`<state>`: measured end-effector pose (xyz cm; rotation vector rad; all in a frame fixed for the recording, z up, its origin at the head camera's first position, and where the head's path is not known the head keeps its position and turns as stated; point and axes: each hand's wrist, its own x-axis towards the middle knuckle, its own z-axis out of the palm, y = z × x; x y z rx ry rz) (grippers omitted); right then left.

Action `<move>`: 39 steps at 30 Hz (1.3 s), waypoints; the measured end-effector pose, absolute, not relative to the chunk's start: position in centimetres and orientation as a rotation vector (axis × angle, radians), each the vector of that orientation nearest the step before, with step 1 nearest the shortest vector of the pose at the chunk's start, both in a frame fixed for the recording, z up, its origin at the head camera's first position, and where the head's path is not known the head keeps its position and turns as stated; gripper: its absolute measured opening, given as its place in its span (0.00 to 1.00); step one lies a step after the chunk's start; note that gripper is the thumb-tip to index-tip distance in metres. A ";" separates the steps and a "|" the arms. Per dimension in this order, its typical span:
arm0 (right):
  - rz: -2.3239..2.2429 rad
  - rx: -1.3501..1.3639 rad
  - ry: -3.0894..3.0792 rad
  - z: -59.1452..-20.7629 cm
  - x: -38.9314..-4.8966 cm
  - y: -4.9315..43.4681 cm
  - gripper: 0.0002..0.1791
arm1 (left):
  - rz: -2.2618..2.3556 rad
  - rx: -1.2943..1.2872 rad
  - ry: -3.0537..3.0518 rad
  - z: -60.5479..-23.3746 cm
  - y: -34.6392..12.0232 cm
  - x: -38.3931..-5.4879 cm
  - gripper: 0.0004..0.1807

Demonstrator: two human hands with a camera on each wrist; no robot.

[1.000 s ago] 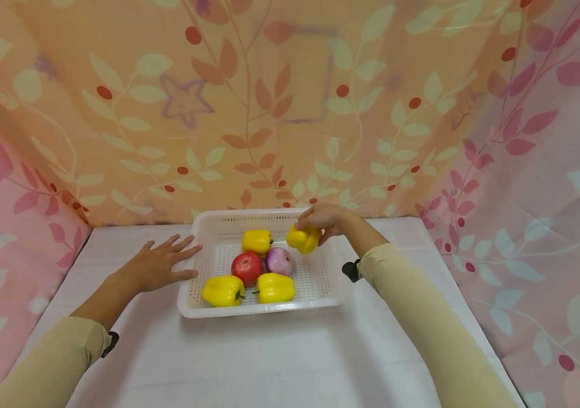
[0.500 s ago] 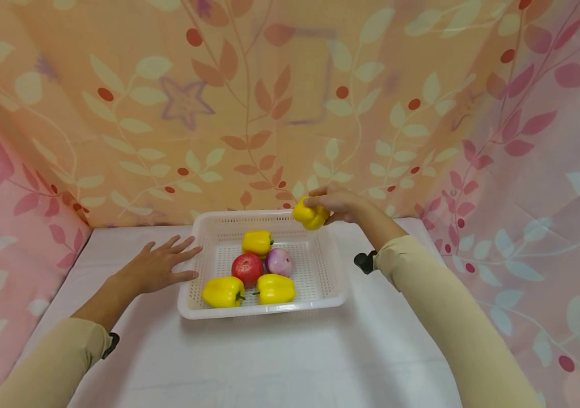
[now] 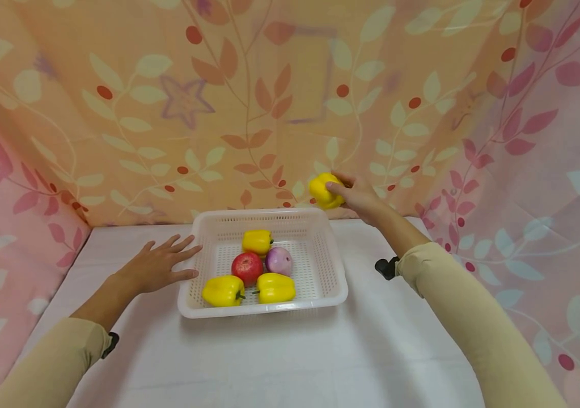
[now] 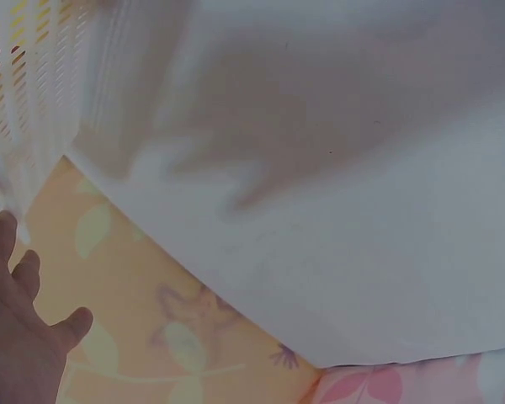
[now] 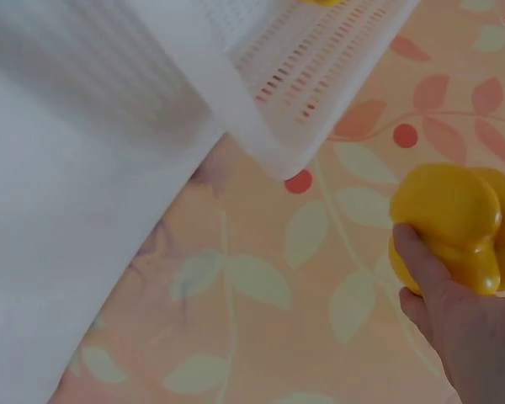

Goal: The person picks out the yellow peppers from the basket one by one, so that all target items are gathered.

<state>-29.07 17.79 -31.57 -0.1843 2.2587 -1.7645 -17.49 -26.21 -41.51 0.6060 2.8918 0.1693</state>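
My right hand [image 3: 360, 198] grips a yellow bell pepper [image 3: 326, 191], held up above the back right corner of a white perforated basket [image 3: 338, 283]. In the right wrist view the thumb and fingers wrap the lower side of that pepper [image 5: 454, 219]. At the basket's left rim my left hand [image 3: 159, 265] is spread with straight fingers, its tips at the rim. Inside the basket lie a red pomegranate [image 3: 247, 268], a purple onion [image 3: 279, 261], and yellow peppers: one at the back [image 3: 257, 242], two at the front [image 3: 223, 290].
A white cloth covers the table [image 3: 269, 357] under the basket. Patterned curtains stand behind it [image 3: 249, 113] and along both sides, close to the table's edges. Dark straps or devices [image 3: 386, 268] sit at both wrists.
My right hand has lifted the yellow bell pepper out of the basket, moving up and to the right. The left hand and the basket's other contents have stayed put.
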 end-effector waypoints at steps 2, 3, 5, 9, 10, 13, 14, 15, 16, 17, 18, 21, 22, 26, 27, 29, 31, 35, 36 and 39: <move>-1.812 -0.175 2.262 -31.8 -29.1 18.5 0.34 | 0.162 0.608 2.893 -41.5 -26.2 -17.5 0.40; -1.827 -0.169 2.270 -31.8 -29.1 18.9 0.35 | 0.159 0.608 2.893 -41.5 -26.2 -17.5 0.40; -1.849 -0.155 2.289 -32.0 -29.1 19.6 0.35 | 0.153 0.608 2.894 -41.6 -26.3 -17.6 0.40; -1.877 -0.118 2.342 -32.3 -29.1 21.2 0.36 | 0.153 0.607 2.889 -41.6 -26.3 -17.6 0.42; -1.888 -0.110 2.351 -32.4 -29.1 21.5 0.36 | 0.152 0.607 2.889 -41.6 -26.3 -17.6 0.42; -1.926 -0.098 2.344 -32.7 -29.1 22.7 0.36 | 0.155 0.604 2.888 -41.6 -26.3 -17.6 0.41; -1.933 -0.091 2.341 -32.8 -29.0 23.1 0.36 | 0.155 0.602 2.888 -41.6 -26.3 -17.6 0.41; -1.939 -0.082 2.340 -33.0 -29.0 23.5 0.36 | 0.155 0.599 2.887 -41.6 -26.3 -17.6 0.41; -1.943 -0.076 2.338 -33.2 -29.0 23.9 0.37 | 0.156 0.598 2.886 -41.6 -26.3 -17.6 0.40; -1.946 -0.065 2.338 -33.3 -29.0 24.3 0.37 | 0.158 0.597 2.886 -41.6 -26.3 -17.6 0.40; -1.948 -0.049 2.342 -33.5 -28.9 24.7 0.37 | 0.159 0.597 2.886 -41.6 -26.3 -17.6 0.40; -1.954 0.008 2.354 -34.2 -28.7 26.0 0.37 | 0.166 0.605 2.889 -41.7 -26.3 -17.6 0.41; -1.954 0.026 2.357 -34.5 -28.6 26.4 0.37 | 0.169 0.608 2.891 -41.7 -26.4 -17.6 0.41; -1.956 0.093 2.367 -35.8 -28.3 27.9 0.37 | 0.173 0.614 2.893 -41.7 -26.4 -17.6 0.43; -1.954 0.105 2.370 -36.2 -28.3 28.3 0.37 | 0.171 0.614 2.893 -41.7 -26.4 -17.6 0.43; -1.949 0.132 2.377 -36.8 -28.2 28.9 0.37 | 0.168 0.614 2.893 -41.7 -26.4 -17.6 0.43; -1.947 0.147 2.379 -37.4 -28.1 29.6 0.38 | 0.163 0.614 2.892 -41.6 -26.3 -17.5 0.43; -1.920 0.196 2.400 -38.4 -27.7 30.6 0.40 | 0.164 0.610 2.887 -41.4 -26.2 -17.5 0.41; -1.908 0.207 2.409 -38.6 -27.6 30.8 0.41 | 0.164 0.611 2.887 -41.4 -26.2 -17.5 0.41; -1.868 0.252 2.432 -39.4 -27.2 31.5 0.42 | 0.160 0.611 2.887 -41.4 -26.2 -17.4 0.41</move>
